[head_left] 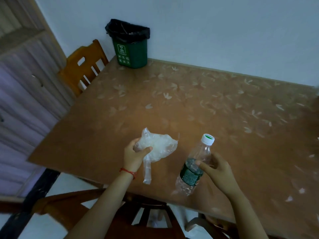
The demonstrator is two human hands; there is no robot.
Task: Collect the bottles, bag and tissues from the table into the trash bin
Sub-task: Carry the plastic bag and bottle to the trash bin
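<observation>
My left hand (135,155) grips a crumpled clear plastic bag (159,149) with white tissue bunched inside, held just above the near part of the table (224,109); a strip of the bag dangles below my hand. My right hand (216,167) holds a clear plastic bottle (195,165) with a white cap and dark green label, tilted with its cap pointing away from me. A green trash bin (131,53) lined with a black bag stands at the table's far left corner against the wall.
A wooden chair (82,69) stands at the table's left side beside the bin. Another dark chair (138,213) is tucked under the near edge below my arms. The table carries a brown cloth with a leaf pattern.
</observation>
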